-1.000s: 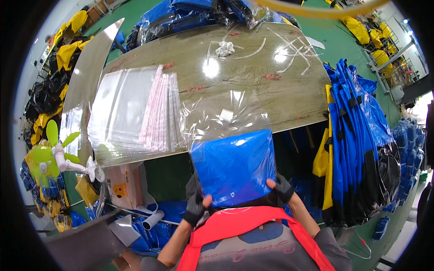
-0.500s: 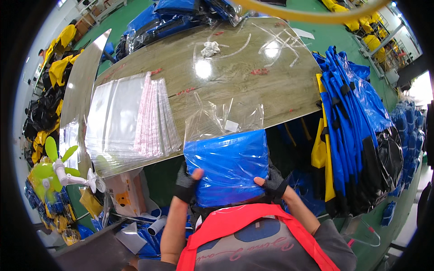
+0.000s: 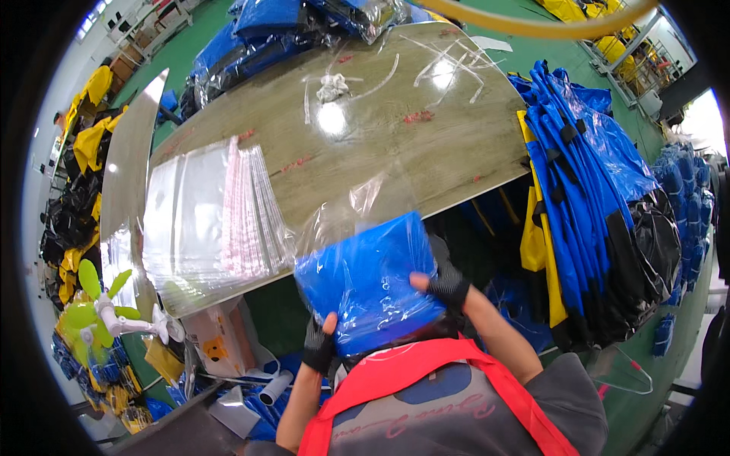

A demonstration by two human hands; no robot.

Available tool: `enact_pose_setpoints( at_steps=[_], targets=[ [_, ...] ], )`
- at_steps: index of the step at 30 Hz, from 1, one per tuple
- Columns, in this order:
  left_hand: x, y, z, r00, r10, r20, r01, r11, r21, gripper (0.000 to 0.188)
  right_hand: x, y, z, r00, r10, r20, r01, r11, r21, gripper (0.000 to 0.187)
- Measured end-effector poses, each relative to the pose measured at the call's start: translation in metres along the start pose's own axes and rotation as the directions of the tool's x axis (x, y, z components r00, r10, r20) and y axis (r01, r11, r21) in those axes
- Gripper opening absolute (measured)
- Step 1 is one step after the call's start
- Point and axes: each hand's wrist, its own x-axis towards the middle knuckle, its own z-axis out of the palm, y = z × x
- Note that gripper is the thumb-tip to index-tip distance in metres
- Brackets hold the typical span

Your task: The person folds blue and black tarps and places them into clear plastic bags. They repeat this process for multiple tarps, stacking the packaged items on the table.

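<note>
A folded blue item in a clear plastic bag (image 3: 366, 277) is held in front of my body at the table's near edge, tilted with its right side higher. My left hand (image 3: 319, 344), in a dark fingerless glove, grips its lower left side with the thumb on top. My right hand (image 3: 447, 286), gloved alike, grips the right side, thumb over the front and fingers hidden behind. The bag's loose clear end (image 3: 357, 204) sticks up past the blue item over the tabletop (image 3: 426, 156).
Flat clear bags (image 3: 199, 213) lie fanned at the table's left. Blue, black and yellow folded goods (image 3: 582, 182) hang at the right. Wrapped blue bundles (image 3: 266, 38) sit behind the table. A green-bladed fan (image 3: 106, 304) stands lower left. A crumpled white scrap (image 3: 331, 88) rests on the table.
The bagged blue item has tilted, its left side dropping and its right side rising. My left hand has moved down; my right hand has moved up and left.
</note>
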Motion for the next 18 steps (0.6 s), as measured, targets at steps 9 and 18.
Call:
enact_pose_setpoints(
  at_steps=[9, 18],
  targets=[
    [0.011, -0.014, -0.009, 0.961, 0.114, 0.252, -0.197, 0.922, 0.335, 0.089, -0.054, -0.005, -0.001, 0.961, -0.224, -0.163, 0.204, 0.97, -0.132, 0.09],
    [0.05, 0.054, 0.107, 0.75, 0.29, 0.595, -0.652, 0.172, 0.738, 0.034, -0.007, -0.119, 0.033, 0.748, -0.662, 0.036, 0.634, 0.698, -0.333, 0.063]
  ],
)
